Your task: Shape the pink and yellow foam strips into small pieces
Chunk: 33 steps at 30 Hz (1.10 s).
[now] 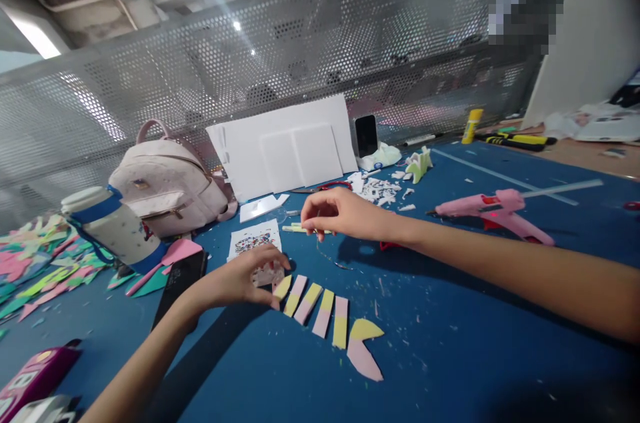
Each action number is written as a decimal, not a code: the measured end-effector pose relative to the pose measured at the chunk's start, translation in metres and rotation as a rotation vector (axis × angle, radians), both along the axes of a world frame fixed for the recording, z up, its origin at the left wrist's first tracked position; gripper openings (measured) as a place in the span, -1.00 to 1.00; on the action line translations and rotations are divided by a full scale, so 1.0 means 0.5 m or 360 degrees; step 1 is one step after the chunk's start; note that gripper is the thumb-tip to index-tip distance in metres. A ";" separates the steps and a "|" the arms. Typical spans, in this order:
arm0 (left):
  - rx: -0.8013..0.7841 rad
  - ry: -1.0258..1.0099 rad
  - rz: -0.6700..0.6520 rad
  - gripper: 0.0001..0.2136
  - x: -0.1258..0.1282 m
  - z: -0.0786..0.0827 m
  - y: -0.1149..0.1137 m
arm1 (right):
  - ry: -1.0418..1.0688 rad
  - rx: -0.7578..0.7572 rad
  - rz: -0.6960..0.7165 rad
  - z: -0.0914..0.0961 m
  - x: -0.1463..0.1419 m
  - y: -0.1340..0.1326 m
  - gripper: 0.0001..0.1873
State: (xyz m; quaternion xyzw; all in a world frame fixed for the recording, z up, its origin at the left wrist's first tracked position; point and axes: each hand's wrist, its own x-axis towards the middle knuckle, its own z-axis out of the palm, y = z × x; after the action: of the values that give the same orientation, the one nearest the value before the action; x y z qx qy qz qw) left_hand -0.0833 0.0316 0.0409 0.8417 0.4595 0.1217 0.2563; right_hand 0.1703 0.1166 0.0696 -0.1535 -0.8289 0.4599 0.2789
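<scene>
On the blue table [450, 343] lies a curved row of several pink-and-yellow foam strips [320, 311], ending in a pink and yellow pointed piece [364, 346]. My left hand [240, 279] is curled at the row's left end, fingers touching the first strip and a small white speckled piece. My right hand [340, 213] hovers farther back, fingertips pinched on a thin pale yellow-green stick [295, 228]. A speckled white card [254, 238] lies between the hands.
A pink glue gun [495, 209] lies at the right. A pink backpack [167, 183], a bottle [113, 226], a black phone [181, 278] and coloured foam scraps [45, 263] sit at the left. White foam boards [285, 146] lean on the perforated metal fence. Glue stick and tools at far right.
</scene>
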 end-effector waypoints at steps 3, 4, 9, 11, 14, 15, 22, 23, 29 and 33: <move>-0.0028 -0.0039 -0.0012 -0.65 -0.006 -0.009 -0.001 | 0.0058 -0.0104 0.0017 0.018 0.006 0.002 -0.81; -0.0029 -0.0075 0.0013 -0.72 -0.002 -0.013 -0.001 | 0.0076 -0.0138 0.0006 0.025 0.008 0.002 -0.79; -0.0051 -0.0248 0.0142 -0.92 0.027 -0.022 -0.006 | 0.0175 -0.0276 -0.0014 0.056 0.020 -0.004 -0.68; -0.0072 -0.0369 0.0231 -0.92 0.039 -0.028 -0.006 | 0.0220 -0.0295 -0.0011 0.066 0.026 -0.009 -0.69; -0.0119 -0.0626 0.0375 -0.83 0.061 -0.045 -0.008 | 0.0270 -0.0277 -0.0012 0.080 0.034 -0.017 -0.74; -0.0149 -0.0714 0.0408 -0.79 0.071 -0.052 -0.009 | 0.0287 -0.0260 -0.0008 0.084 0.036 -0.020 -0.77; -0.0470 -0.1290 0.0629 -0.75 0.137 -0.085 -0.030 | 0.0371 -0.0223 0.0046 0.104 0.042 -0.049 -0.85; -0.0476 -0.1304 0.0634 -0.74 0.141 -0.085 -0.032 | 0.0380 -0.0231 0.0057 0.104 0.041 -0.054 -0.86; -0.0461 -0.1363 0.0647 -0.74 0.146 -0.081 -0.036 | 0.0398 -0.0198 0.0158 0.095 0.031 -0.068 -0.90; -0.0491 -0.1349 0.0617 -0.75 0.147 -0.081 -0.039 | 0.0424 -0.0198 0.0238 0.086 0.026 -0.065 -0.91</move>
State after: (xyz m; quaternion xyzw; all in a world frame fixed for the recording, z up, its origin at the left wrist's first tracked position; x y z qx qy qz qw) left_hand -0.0099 0.0119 0.0003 0.5693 0.4757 0.4294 0.5150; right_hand 0.1832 0.0839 0.1126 -0.0460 -0.7636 0.5462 0.3414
